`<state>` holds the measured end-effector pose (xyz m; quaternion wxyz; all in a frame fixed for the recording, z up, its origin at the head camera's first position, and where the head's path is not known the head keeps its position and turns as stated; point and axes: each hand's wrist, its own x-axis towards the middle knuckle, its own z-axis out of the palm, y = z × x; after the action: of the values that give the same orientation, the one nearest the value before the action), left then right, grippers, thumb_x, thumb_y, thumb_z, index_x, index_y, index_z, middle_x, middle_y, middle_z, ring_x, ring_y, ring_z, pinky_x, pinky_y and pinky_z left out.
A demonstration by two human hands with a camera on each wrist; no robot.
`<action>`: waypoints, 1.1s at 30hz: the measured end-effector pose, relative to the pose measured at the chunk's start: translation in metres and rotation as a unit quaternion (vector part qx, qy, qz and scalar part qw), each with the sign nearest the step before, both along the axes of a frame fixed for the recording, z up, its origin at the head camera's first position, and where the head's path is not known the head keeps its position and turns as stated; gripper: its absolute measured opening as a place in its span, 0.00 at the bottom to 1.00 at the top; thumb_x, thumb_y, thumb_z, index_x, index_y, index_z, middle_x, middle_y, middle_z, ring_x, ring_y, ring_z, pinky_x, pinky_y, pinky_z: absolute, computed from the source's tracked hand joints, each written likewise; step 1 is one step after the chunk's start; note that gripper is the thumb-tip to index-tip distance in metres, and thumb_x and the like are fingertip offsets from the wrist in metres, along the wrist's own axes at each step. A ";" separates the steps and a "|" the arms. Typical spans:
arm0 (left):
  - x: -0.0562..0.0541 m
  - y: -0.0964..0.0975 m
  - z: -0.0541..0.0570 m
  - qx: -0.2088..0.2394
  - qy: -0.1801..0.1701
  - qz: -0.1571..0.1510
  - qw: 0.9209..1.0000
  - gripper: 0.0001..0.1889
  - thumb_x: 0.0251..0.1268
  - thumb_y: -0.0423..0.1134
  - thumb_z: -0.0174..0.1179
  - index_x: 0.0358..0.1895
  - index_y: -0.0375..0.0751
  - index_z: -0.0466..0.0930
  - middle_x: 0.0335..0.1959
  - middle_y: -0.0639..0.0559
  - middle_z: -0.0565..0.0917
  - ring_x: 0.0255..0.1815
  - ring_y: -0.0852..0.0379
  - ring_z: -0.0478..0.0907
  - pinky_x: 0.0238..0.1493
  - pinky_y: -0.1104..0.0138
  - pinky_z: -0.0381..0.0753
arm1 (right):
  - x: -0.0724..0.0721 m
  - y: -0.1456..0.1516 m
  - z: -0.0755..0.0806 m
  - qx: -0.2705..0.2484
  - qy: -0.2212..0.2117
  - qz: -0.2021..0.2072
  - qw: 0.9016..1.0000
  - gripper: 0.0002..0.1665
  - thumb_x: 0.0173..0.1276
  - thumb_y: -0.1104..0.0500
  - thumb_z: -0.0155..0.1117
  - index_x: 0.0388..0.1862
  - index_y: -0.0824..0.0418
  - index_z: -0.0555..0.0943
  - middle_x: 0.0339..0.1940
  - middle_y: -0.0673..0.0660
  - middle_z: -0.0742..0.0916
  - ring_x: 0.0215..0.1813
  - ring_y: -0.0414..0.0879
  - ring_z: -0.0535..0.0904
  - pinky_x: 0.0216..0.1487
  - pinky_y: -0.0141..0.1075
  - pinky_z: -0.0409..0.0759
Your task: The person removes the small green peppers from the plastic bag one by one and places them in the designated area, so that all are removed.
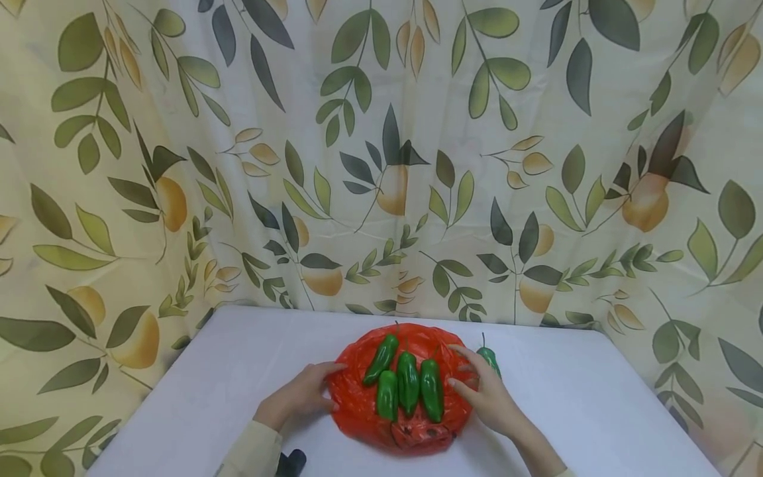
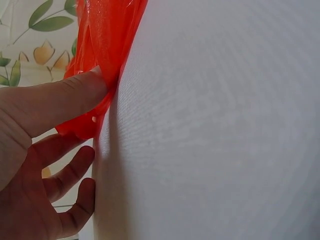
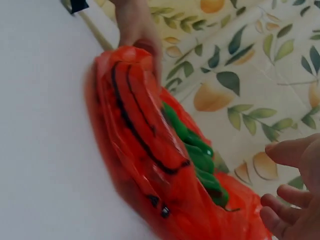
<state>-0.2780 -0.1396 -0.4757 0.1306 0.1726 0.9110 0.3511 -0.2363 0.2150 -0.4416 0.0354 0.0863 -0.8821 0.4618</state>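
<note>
A red plastic bag (image 1: pixel 352 411) with black printed markings lies spread on the table, and several green peppers (image 1: pixel 408 381) rest on it. At the bag's left edge my left hand (image 1: pixel 301 392) holds the plastic; the left wrist view has the thumb (image 2: pixel 75 97) pressed on the red film, with a finger partly hidden behind it. My right hand (image 1: pixel 493 403) is at the bag's right edge, its fingers spread and loosely bent. The right wrist view shows nothing gripped between them. Another green pepper (image 1: pixel 490 361) lies on the table just beyond the right hand.
The white table (image 1: pixel 256 338) carries the bag. A dark object (image 1: pixel 291 462), only partly visible, is beside the left forearm at the near side. A curtain (image 1: pixel 411 232) printed with leaves and fruit hangs behind the table and along its sides.
</note>
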 end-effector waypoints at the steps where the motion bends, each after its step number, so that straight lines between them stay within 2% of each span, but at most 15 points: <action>1: 0.000 0.000 0.000 0.000 0.000 0.000 1.000 0.39 0.53 0.35 0.74 0.72 0.47 0.71 0.71 0.46 0.75 0.74 0.39 0.68 0.71 0.39 0.71 | 0.000 -0.004 -0.001 0.002 0.004 0.006 1.000 0.36 0.69 0.63 0.68 0.74 0.54 0.68 0.69 0.64 0.76 0.61 0.57 0.79 0.56 0.46 0.87; 4: 0.000 0.000 -0.001 0.001 0.001 -0.001 1.000 0.39 0.53 0.34 0.74 0.72 0.47 0.71 0.71 0.46 0.75 0.74 0.39 0.68 0.71 0.38 0.71 | -0.002 -0.014 -0.004 0.012 0.016 0.022 1.000 0.35 0.68 0.65 0.68 0.72 0.54 0.71 0.69 0.62 0.77 0.60 0.56 0.80 0.56 0.46 0.87; 7: -0.001 -0.001 -0.002 0.002 -0.005 0.003 1.000 0.39 0.53 0.35 0.74 0.72 0.48 0.71 0.71 0.47 0.74 0.74 0.39 0.67 0.71 0.38 0.71 | -0.004 -0.020 -0.008 0.029 0.019 0.024 0.999 0.34 0.67 0.66 0.69 0.70 0.54 0.73 0.70 0.60 0.77 0.63 0.56 0.79 0.62 0.51 0.83; 11: -0.001 0.000 -0.003 -0.002 -0.011 0.011 1.000 0.40 0.53 0.34 0.75 0.72 0.49 0.72 0.71 0.46 0.74 0.74 0.38 0.66 0.70 0.37 0.71 | -0.006 -0.022 -0.017 0.053 0.003 0.012 0.999 0.33 0.65 0.64 0.71 0.69 0.54 0.74 0.70 0.61 0.77 0.69 0.60 0.75 0.69 0.61 0.75; 13: -0.001 -0.001 -0.003 -0.006 -0.011 0.015 1.000 0.40 0.53 0.35 0.75 0.72 0.49 0.72 0.71 0.46 0.74 0.74 0.38 0.66 0.69 0.37 0.71 | -0.007 -0.022 -0.021 0.060 -0.010 0.007 0.998 0.33 0.64 0.62 0.73 0.68 0.53 0.75 0.70 0.62 0.76 0.70 0.60 0.74 0.68 0.63 0.75; 18: -0.002 -0.001 -0.003 -0.011 -0.005 0.011 1.000 0.40 0.53 0.35 0.75 0.72 0.49 0.71 0.72 0.46 0.74 0.74 0.38 0.67 0.70 0.38 0.71 | -0.011 -0.021 -0.030 0.072 -0.036 0.006 0.997 0.34 0.62 0.60 0.75 0.67 0.48 0.76 0.69 0.63 0.75 0.69 0.61 0.74 0.66 0.64 0.76; 23: -0.004 -0.001 -0.005 -0.011 -0.002 0.006 1.000 0.40 0.53 0.35 0.75 0.73 0.49 0.71 0.72 0.46 0.74 0.75 0.39 0.67 0.70 0.38 0.71 | -0.010 -0.020 -0.034 0.087 -0.041 0.010 0.995 0.35 0.60 0.58 0.76 0.67 0.50 0.77 0.68 0.62 0.77 0.67 0.59 0.76 0.66 0.63 0.76; 26: -0.004 -0.001 -0.006 -0.013 -0.003 0.007 1.000 0.40 0.53 0.35 0.75 0.73 0.49 0.71 0.72 0.46 0.74 0.75 0.39 0.66 0.70 0.38 0.71 | -0.010 -0.021 -0.035 0.089 -0.044 0.013 0.995 0.36 0.60 0.57 0.76 0.68 0.50 0.76 0.63 0.58 0.80 0.60 0.53 0.77 0.62 0.56 0.81; 28: -0.004 -0.001 -0.007 -0.014 -0.004 0.009 1.000 0.40 0.52 0.35 0.75 0.73 0.49 0.71 0.72 0.46 0.73 0.75 0.38 0.66 0.70 0.38 0.71 | -0.009 -0.021 -0.035 0.089 -0.049 0.021 0.995 0.37 0.61 0.56 0.76 0.69 0.49 0.75 0.62 0.57 0.80 0.59 0.52 0.76 0.61 0.54 0.81; 30: -0.004 -0.002 -0.007 -0.013 -0.004 0.009 1.000 0.40 0.53 0.35 0.75 0.73 0.49 0.71 0.72 0.46 0.74 0.75 0.38 0.66 0.69 0.38 0.72 | -0.009 -0.021 -0.036 0.082 -0.059 0.035 0.994 0.38 0.62 0.56 0.75 0.71 0.49 0.73 0.64 0.58 0.80 0.60 0.54 0.76 0.62 0.55 0.80; 33: -0.004 -0.002 -0.007 -0.012 -0.003 0.010 1.000 0.40 0.53 0.35 0.75 0.73 0.49 0.71 0.72 0.46 0.74 0.74 0.38 0.66 0.69 0.38 0.73 | -0.010 -0.021 -0.037 0.068 -0.068 0.067 0.993 0.39 0.64 0.56 0.72 0.74 0.49 0.71 0.71 0.62 0.77 0.72 0.63 0.72 0.69 0.66 0.72</action>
<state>-0.2818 -0.1417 -0.4828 0.1314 0.1606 0.9165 0.3420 -0.2465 0.1938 -0.4787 -0.0616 0.1161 -0.9040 0.4068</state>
